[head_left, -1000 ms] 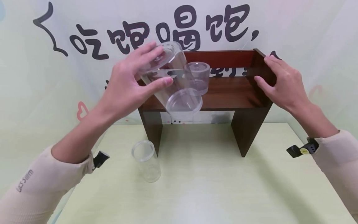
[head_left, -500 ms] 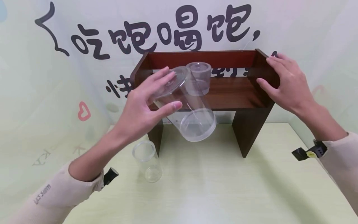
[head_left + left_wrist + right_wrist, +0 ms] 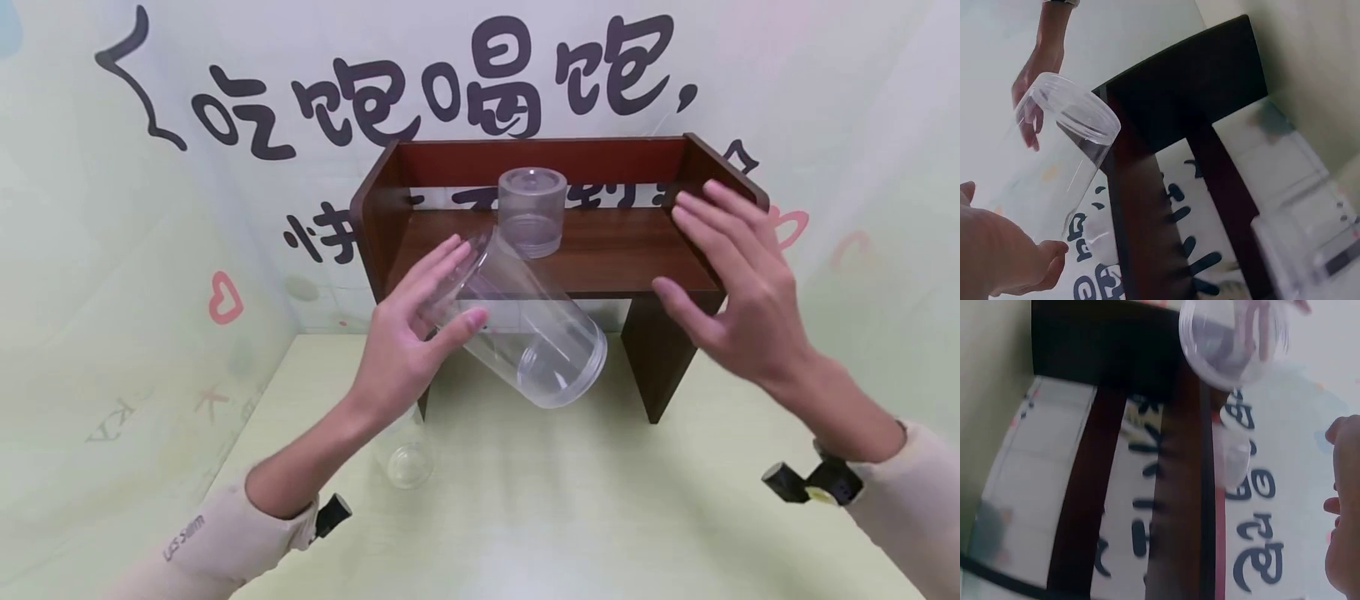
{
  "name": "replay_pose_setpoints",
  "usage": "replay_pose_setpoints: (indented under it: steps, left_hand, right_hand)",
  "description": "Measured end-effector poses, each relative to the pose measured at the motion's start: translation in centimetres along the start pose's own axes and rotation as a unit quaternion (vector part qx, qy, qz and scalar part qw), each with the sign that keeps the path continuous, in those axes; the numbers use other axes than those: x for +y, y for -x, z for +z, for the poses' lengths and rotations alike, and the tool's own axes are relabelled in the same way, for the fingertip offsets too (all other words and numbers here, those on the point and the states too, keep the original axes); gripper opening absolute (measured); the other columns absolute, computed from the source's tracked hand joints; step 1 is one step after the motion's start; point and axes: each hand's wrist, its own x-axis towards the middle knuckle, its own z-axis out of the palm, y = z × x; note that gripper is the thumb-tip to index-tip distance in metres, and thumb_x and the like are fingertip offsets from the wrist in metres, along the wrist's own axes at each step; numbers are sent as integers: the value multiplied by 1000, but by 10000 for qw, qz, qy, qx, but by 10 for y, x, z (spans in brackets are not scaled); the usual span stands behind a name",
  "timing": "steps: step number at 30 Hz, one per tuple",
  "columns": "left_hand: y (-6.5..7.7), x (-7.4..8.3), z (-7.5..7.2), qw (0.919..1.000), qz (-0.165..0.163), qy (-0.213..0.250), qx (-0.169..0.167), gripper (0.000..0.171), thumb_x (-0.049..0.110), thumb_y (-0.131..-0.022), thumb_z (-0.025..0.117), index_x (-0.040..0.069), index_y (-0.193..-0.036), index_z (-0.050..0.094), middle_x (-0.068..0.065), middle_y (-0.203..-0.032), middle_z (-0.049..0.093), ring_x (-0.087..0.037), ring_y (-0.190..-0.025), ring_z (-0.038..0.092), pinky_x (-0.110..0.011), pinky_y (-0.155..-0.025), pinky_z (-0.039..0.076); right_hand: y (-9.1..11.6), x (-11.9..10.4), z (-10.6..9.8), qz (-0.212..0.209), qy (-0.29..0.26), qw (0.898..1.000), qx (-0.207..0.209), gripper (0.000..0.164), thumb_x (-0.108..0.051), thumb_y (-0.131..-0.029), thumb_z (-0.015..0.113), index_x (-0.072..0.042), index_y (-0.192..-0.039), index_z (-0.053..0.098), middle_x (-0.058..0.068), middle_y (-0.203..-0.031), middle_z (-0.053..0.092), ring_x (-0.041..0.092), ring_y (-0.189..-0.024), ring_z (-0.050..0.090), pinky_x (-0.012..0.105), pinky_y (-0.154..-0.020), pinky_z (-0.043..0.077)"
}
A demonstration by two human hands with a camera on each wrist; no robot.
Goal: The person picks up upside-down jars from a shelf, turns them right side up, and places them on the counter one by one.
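Observation:
My left hand [image 3: 401, 350] grips a tall clear plastic jar [image 3: 536, 333] near its base end, thumb on the near side. The jar is tilted, its ringed end low and to the right, in front of the dark brown desk shelf [image 3: 630, 250]. In the left wrist view that ringed end [image 3: 1085, 112] points upward. My right hand [image 3: 742, 292] hovers before the shelf's right side with fingers spread and nothing in it. A shorter clear jar [image 3: 531, 212] sits on the shelf board. Another clear jar [image 3: 408, 462] stands on the table at left, partly hidden behind my left forearm.
The shelf's side panels [image 3: 663, 358] stand on the pale green table [image 3: 525, 517], with an opening below the board. A light wall sheet [image 3: 247, 200] with large black characters hangs behind it.
My left hand has carried the tall jar down and to the right, tilting it further. The right hand has left the shelf's side panel and moved left and down.

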Motion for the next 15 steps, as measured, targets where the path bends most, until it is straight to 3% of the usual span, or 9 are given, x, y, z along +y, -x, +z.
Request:
replay_pose_setpoints:
  steps: [6, 10, 15]
  left_hand:
    - [15, -13, 13, 9975, -236, 612, 274, 61, 20, -100, 67, 14, -159, 51, 9, -165, 44, -9, -151, 43, -29, -118, 42]
    - [22, -17, 21, 9920, -350, 1103, 513, 60, 20, -101, 63, 14, -160, 49, 4, -162, 50, -13, -146, 51, -29, -118, 44]
    - [32, -21, 34, 9842, -473, 1496, 818, 59, 22, -103, 58, 15, -160, 48, -7, -148, 61, -23, -135, 60, -31, -113, 50]
  right_hand:
    - [27, -36, 17, 128, -1183, 9928, -121, 77, -56, -103, 60, 11, -140, 59, 27, -144, 61, 33, -143, 54, 36, -123, 39]
    - [47, -51, 31, 369, -2122, 9759, -341, 88, -56, -101, 64, 17, -147, 46, 28, -156, 50, 32, -148, 47, 34, -121, 42]
    - [72, -63, 45, 825, -2830, 9545, -442, 104, -52, -93, 77, 18, -155, 31, 26, -166, 35, 39, -150, 40, 32, -117, 46]
